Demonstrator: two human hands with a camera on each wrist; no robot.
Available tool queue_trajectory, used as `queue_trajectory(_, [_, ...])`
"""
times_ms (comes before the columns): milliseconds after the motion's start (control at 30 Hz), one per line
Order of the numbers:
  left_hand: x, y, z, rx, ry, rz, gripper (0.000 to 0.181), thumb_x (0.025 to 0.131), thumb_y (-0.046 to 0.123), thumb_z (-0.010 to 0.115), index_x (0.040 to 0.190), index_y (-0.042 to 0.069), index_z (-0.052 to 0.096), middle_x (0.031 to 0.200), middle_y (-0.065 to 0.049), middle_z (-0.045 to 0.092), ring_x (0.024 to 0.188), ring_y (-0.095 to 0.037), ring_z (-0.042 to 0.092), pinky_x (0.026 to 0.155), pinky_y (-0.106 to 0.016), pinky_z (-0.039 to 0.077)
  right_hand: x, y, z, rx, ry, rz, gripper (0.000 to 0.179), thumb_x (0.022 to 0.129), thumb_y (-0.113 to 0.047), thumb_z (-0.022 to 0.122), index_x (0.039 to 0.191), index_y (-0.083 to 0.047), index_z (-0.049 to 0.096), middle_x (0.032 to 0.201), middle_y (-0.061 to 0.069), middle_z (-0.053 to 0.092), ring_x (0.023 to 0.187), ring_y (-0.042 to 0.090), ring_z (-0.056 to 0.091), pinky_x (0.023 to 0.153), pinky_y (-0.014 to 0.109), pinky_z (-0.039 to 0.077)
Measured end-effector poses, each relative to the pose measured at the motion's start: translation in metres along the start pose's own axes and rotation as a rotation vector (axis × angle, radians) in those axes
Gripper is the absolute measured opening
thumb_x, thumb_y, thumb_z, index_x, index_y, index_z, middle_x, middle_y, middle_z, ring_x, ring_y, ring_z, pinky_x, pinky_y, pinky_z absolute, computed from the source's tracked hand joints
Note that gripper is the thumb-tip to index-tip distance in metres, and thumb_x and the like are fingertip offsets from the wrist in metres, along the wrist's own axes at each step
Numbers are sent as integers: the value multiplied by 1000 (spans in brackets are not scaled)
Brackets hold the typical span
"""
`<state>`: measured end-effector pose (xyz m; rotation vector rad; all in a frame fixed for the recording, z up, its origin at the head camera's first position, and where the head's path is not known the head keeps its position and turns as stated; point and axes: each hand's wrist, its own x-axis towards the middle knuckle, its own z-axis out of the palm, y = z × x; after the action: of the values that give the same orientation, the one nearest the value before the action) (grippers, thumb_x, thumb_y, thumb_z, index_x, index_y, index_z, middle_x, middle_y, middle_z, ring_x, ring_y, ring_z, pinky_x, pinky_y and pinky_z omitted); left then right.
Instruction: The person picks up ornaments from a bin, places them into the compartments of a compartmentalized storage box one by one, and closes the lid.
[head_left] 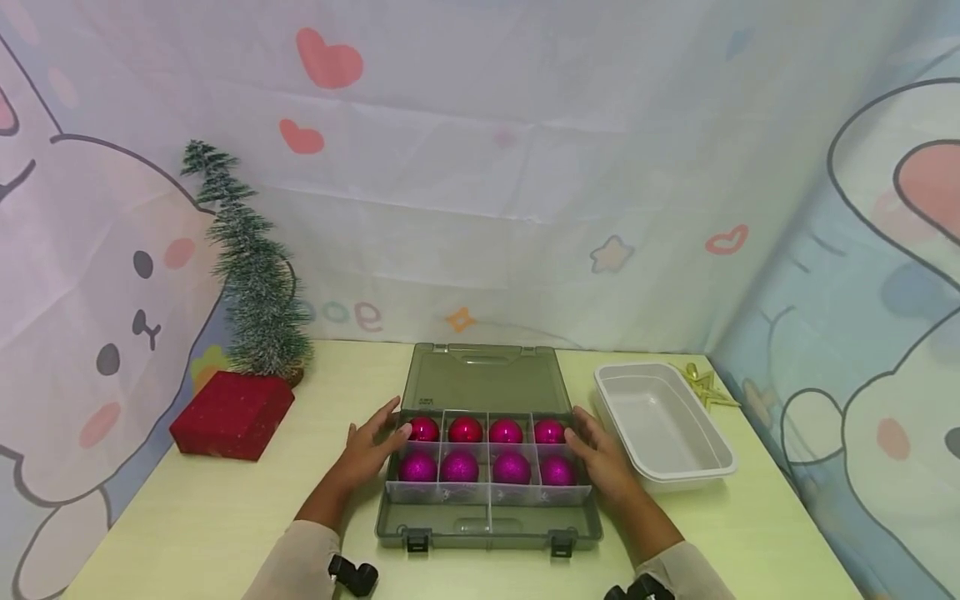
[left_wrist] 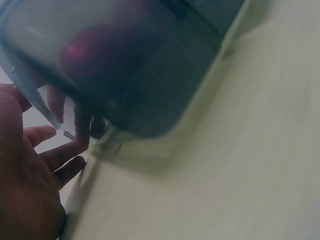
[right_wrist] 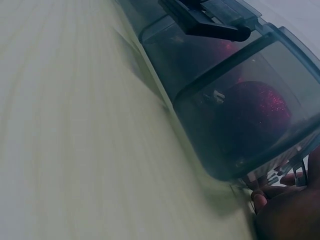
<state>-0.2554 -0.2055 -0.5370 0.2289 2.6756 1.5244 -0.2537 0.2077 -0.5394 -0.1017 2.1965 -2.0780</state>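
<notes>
A dark translucent storage box (head_left: 468, 521) lies on the table with its lid (head_left: 487, 379) raised at the back. In its divided compartments sit several shiny red-pink baubles (head_left: 466, 429) in the rear row and several glittery magenta baubles (head_left: 459, 467) in front. At the box's left side, my left hand (head_left: 363, 454) touches the wall with spread fingers, thumb over the rim. My right hand (head_left: 609, 467) rests against the right side, its thumb also at the rim. The left wrist view catches the spread fingers (left_wrist: 62, 155) beside the box; in the right wrist view the box hides most fingertips.
Right of the box stands a white plastic tub (head_left: 675, 425), with a gold star ornament (head_left: 705, 387) behind it. A small artificial Christmas tree (head_left: 258, 283) and a red velvety block (head_left: 232, 415) are at the left. A printed cloth (head_left: 480, 208) hangs behind the table.
</notes>
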Motion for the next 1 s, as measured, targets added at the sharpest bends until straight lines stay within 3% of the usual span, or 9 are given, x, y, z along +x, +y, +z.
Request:
queue_trajectory(500, [-1,6,0,-102,-23,15,73,113,31,61,175,16,26,172,-30,40,166,-47,30,128,-75,-22,1,1,-2,70,-41,-3,71,114,-12,53,172,5,17,181,31,11,171,48,6,139,61,5])
queue_trajectory(1000, [0,3,1,-110,-25,39,76,113,33,61,177,18,21,176,-27,34,169,-48,19,127,-77,-23,0,3,-5,60,-73,-24,76,113,-12,54,174,2,12,183,27,6,171,49,0,139,64,0])
